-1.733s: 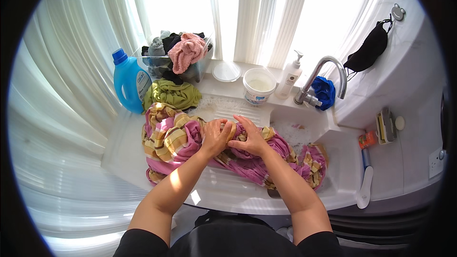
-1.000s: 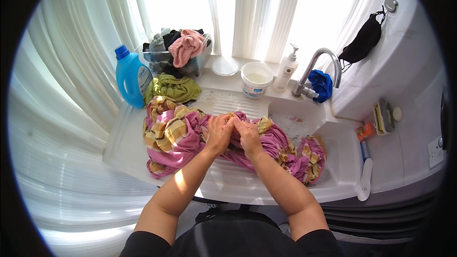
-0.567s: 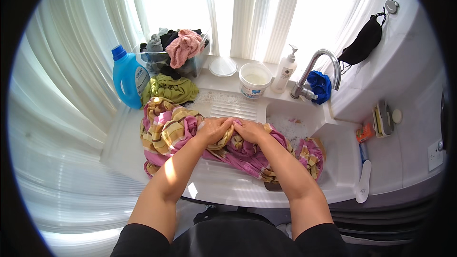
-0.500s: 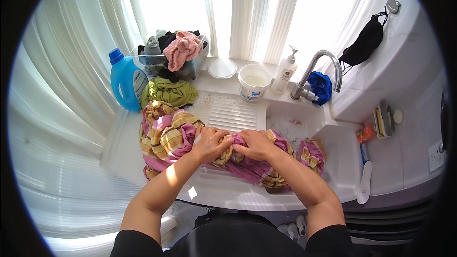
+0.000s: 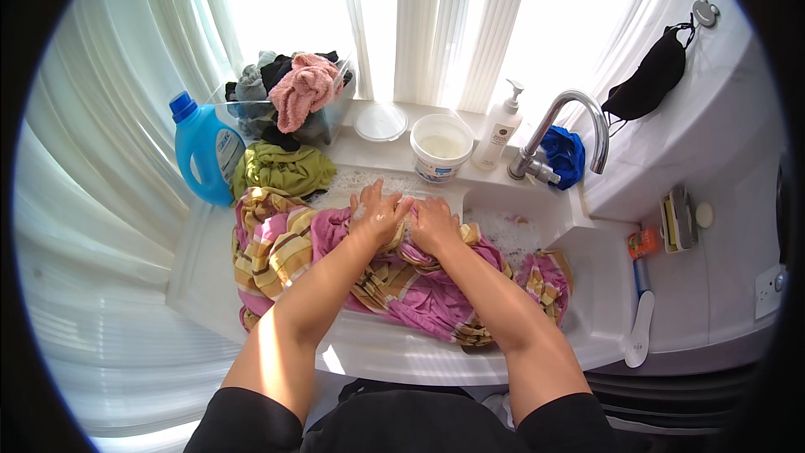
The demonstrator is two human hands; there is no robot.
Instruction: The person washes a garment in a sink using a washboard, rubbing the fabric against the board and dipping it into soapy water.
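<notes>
Fingers spread and slightly raised, the left hand [image 5: 377,213] meets the plaid cloth [image 5: 428,298] with suds on its skin, its thumb pointing toward the right hand [image 5: 435,228] just beside it. The right hand's fingers bend down onto the bunched fabric — whether they grip it cannot be told, as their tips are partly hidden. The pink, yellow and brown cloth lies heaped across the sloping side of a white sink [image 5: 605,298], its right end trailing into the basin, where foam [image 5: 513,233] floats.

At the cloth's upper left sits a crumpled green garment [image 5: 285,169], touching a blue jug [image 5: 205,155] with a darker blue cap. Behind them, a clear bin [image 5: 340,122] overflows with dark and grey clothes, a fuzzy pink cloth [image 5: 306,92] on top. Along the back ledge stand a round lid [image 5: 381,122], a white tub [image 5: 441,149], a pump bottle [image 5: 496,136] and a curved metal faucet [image 5: 602,130] — a blue bundle [image 5: 563,158] beside it. A black face mask [image 5: 650,82] hangs at upper right; pale curtains [image 5: 117,109] frame the left.
</notes>
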